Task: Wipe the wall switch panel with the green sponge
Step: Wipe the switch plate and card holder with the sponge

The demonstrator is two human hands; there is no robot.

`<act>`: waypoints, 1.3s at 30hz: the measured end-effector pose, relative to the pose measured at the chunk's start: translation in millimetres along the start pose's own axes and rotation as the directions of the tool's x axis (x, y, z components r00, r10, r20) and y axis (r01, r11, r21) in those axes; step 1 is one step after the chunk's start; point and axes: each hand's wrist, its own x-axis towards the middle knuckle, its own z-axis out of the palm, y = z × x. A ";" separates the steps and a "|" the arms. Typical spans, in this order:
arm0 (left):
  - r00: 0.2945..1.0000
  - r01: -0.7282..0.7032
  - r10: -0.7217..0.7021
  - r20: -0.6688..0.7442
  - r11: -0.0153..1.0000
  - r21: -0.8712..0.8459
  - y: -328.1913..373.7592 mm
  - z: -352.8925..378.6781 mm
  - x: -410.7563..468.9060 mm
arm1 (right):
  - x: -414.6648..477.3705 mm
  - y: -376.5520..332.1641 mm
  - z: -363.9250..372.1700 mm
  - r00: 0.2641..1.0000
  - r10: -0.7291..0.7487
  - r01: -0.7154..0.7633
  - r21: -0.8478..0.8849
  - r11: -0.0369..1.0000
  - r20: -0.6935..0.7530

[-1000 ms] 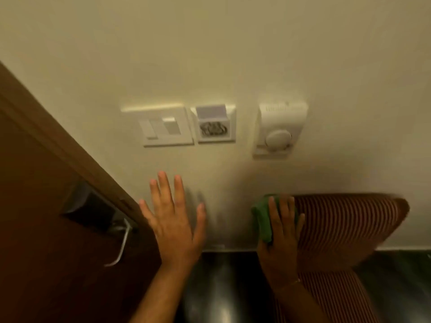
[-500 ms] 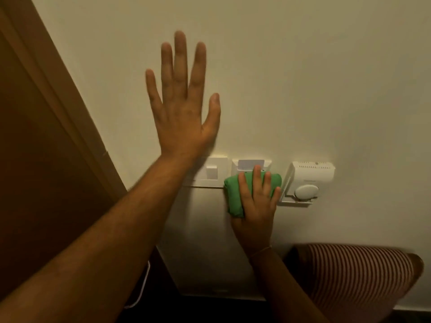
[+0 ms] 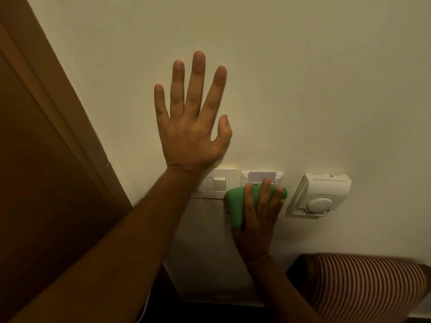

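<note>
I see my right hand [image 3: 258,220] pressing the green sponge [image 3: 235,206] flat against the wall over the lower part of the key-card holder [image 3: 262,177], its fingers [image 3: 264,192] spread across the sponge and gripping it. The sponge's left edge sits just beside the wall switch panel [image 3: 215,184]. My left hand [image 3: 190,134] rests open-palmed on the wall [image 3: 303,78] above the switch panel, fingers splayed, holding nothing. A thermostat [image 3: 321,194] is right of the card holder; the door frame [image 3: 70,117] is left of the panel.
</note>
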 end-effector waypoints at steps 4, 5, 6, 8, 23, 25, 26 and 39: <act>1.000 -0.011 0.011 -0.008 1.000 0.008 -0.3 0.2 0.6 | 0.5 5.5 0.8 0.993 -0.107 0.110 -0.051 0.993 0.050; 1.000 -0.010 0.010 -0.011 1.000 0.007 0.0 0.0 0.6 | -0.6 11.7 -1.7 0.994 -0.098 0.101 -0.066 0.993 0.048; 1.000 -0.007 0.007 -0.015 1.000 0.007 0.1 -0.2 0.5 | -2.4 17.7 -5.1 0.998 -0.048 0.050 -0.069 0.996 0.035; 1.000 -0.003 0.003 -0.024 1.000 0.009 -0.2 0.5 0.9 | -4.7 22.2 -9.8 0.992 0.128 -0.128 -0.029 0.991 -0.009; 0.998 0.011 -0.009 -0.061 0.999 0.032 -0.9 7.5 0.8 | -9.3 14.5 -8.0 0.953 0.298 -0.298 0.007 0.955 -0.050; 0.998 0.006 -0.004 -0.066 1.000 0.029 -0.1 8.0 1.7 | -5.6 6.0 -8.3 0.937 0.343 -0.337 0.087 0.937 -0.062; 0.998 0.006 -0.004 -0.066 1.000 0.030 0.5 8.1 1.9 | -2.8 -4.3 -6.2 0.943 0.329 -0.320 0.134 0.938 -0.046; 0.995 0.000 0.006 -0.098 0.999 0.054 -1.8 12.5 0.4 | 3.8 -16.4 -4.7 0.902 0.426 -0.410 0.179 0.895 -0.065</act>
